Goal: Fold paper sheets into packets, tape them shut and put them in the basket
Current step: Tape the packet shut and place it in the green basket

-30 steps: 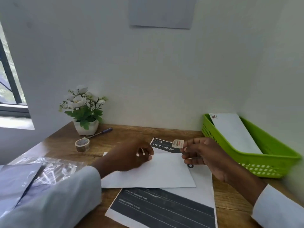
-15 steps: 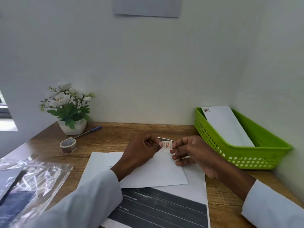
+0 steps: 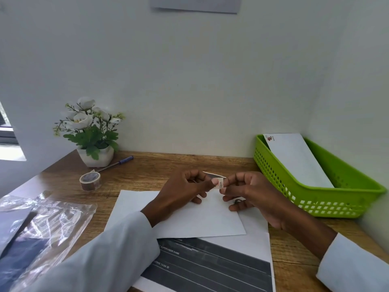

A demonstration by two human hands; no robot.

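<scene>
Both hands share a grip on a little stamp: left hand and right hand pinching it just above the white packet on the wooden surface. Green basket off right already has an envelope in it.

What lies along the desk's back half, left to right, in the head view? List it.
Flower pot → tape roll → pen → left hand → small stamp-like piece → right hand → green basket.
</scene>
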